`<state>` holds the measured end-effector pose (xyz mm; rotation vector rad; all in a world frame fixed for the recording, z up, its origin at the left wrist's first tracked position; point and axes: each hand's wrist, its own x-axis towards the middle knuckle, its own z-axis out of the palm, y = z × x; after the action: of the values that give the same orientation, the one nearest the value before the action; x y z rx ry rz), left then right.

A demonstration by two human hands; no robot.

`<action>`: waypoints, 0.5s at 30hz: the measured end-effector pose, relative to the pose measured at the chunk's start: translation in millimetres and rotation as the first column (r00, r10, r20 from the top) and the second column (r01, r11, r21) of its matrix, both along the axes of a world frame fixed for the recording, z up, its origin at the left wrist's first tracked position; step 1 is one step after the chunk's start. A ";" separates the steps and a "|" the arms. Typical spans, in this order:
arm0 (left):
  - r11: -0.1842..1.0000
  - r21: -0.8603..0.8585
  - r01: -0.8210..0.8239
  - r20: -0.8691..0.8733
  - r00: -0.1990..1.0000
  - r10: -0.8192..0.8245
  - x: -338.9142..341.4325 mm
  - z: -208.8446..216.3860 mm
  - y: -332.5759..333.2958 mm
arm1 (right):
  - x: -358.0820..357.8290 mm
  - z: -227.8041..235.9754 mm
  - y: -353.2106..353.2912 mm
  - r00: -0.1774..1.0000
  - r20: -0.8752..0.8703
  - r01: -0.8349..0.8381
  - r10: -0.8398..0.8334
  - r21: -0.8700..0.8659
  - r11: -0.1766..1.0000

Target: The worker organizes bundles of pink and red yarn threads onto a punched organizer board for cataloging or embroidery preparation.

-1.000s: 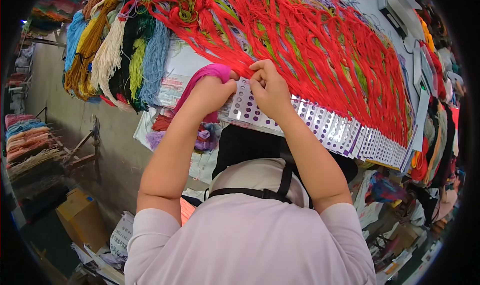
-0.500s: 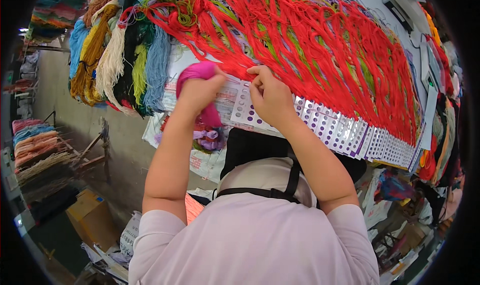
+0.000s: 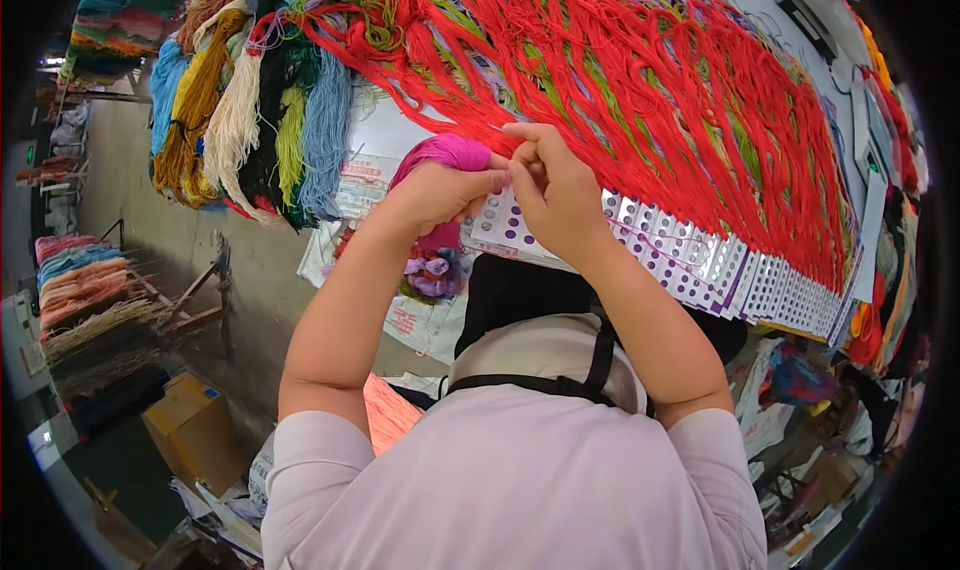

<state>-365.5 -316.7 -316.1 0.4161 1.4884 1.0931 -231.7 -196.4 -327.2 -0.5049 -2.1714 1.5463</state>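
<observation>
Head-worn fisheye, looking steeply down, hands (image 3: 560, 192) fairly near, edges perhaps misleadingly bent

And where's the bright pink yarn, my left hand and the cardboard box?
Bright pink yarn (image 3: 452, 152): head view, the upper part of its loop.
Left hand (image 3: 437, 198): head view, the back of the hand.
Cardboard box (image 3: 192, 430): head view, the middle of its brown surface.

I wear a pale pinkish-white shirt (image 3: 510, 480), its short sleeves (image 3: 318, 460) ending near my elbows. Beyond the shirt's far edge is rounded beige cloth (image 3: 545, 350) with black straps (image 3: 604, 355); farther from the shirt, black cloth (image 3: 510, 295). My fingers (image 3: 540, 138) are bare.
</observation>
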 end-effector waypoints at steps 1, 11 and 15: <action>1.000 -0.010 -0.026 -0.123 0.992 0.024 -1.6 -1.0 2.9 | 0.5 0.6 2.6 0.999 0.014 -0.033 0.032 0.068 0.997; 0.649 0.279 -0.708 0.231 0.706 0.670 -230.3 64.2 -78.2 | -1.0 -28.4 8.6 1.000 0.011 -0.024 0.022 0.471 0.882; 0.852 0.025 -0.524 -0.970 0.192 0.146 -207.2 75.2 -51.1 | 3.6 -18.4 8.8 0.991 0.130 -0.071 0.030 0.325 0.943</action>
<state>-572.7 -367.9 -240.9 0.5704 2.9922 0.8757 -228.1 -187.6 -345.6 -0.4465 -2.4902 1.1655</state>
